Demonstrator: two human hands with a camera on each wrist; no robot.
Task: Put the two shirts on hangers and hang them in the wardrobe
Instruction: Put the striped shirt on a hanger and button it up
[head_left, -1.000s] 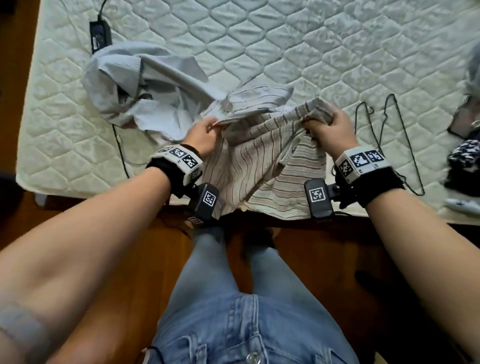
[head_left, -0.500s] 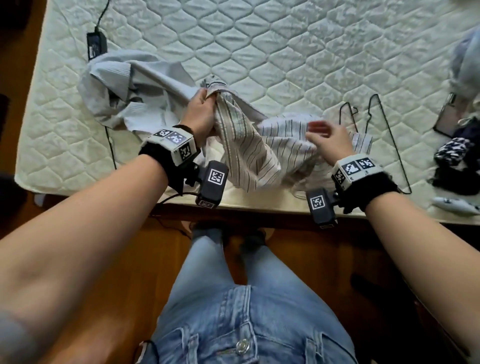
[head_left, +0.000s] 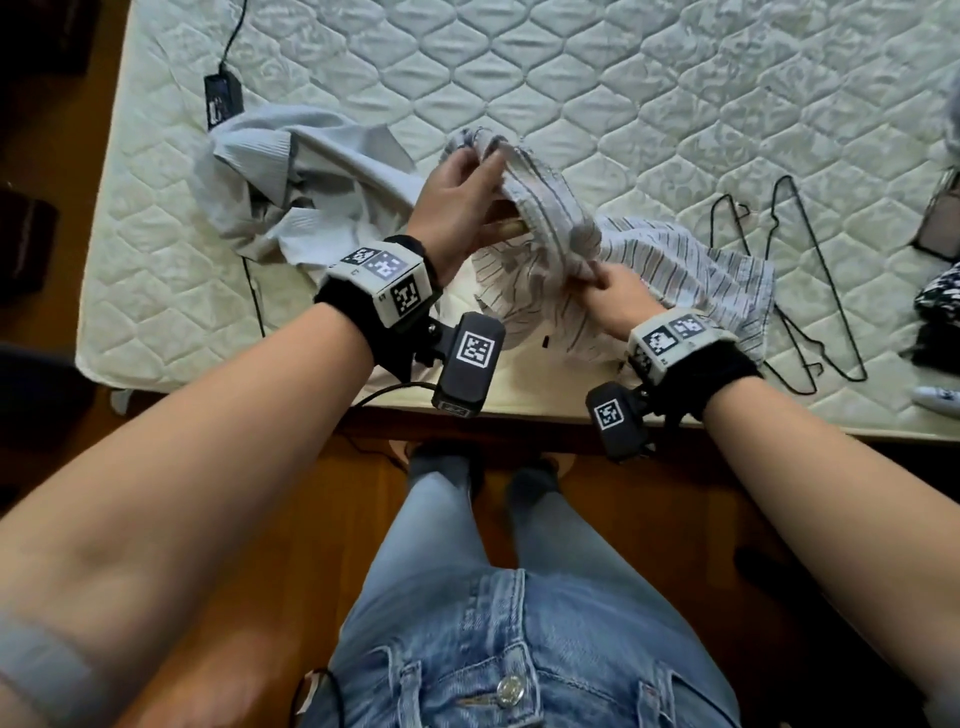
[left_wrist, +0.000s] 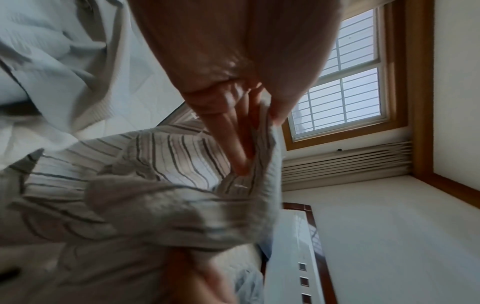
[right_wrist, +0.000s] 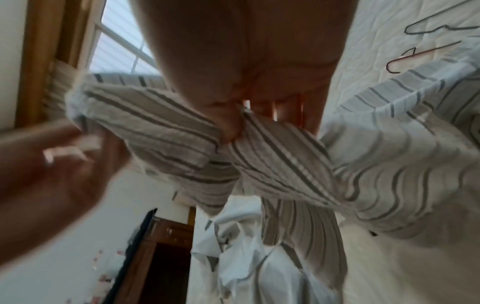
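Note:
A striped shirt (head_left: 691, 270) lies bunched on the quilted mattress (head_left: 571, 78) near its front edge. My left hand (head_left: 467, 182) grips one end of it (left_wrist: 254, 148) and lifts that end off the bed. My right hand (head_left: 608, 283) pinches the same shirt (right_wrist: 259, 148) lower down, close to the mattress. A plain pale grey shirt (head_left: 291, 176) sits crumpled to the left of my left hand. Two black wire hangers (head_left: 810, 260) lie flat on the bed just right of the striped shirt, one partly under its hem.
A black power adapter (head_left: 222, 100) with its cable lies at the mattress's far left. Dark patterned clothes (head_left: 940, 301) and a phone-like object (head_left: 943, 218) sit at the right edge. My legs in jeans (head_left: 467, 649) stand against the bed's front edge on a wooden floor.
My left hand has carried its end of the striped shirt up and farther over the bed. My right hand has let go of its earlier bunch and taken hold lower, near the middle.

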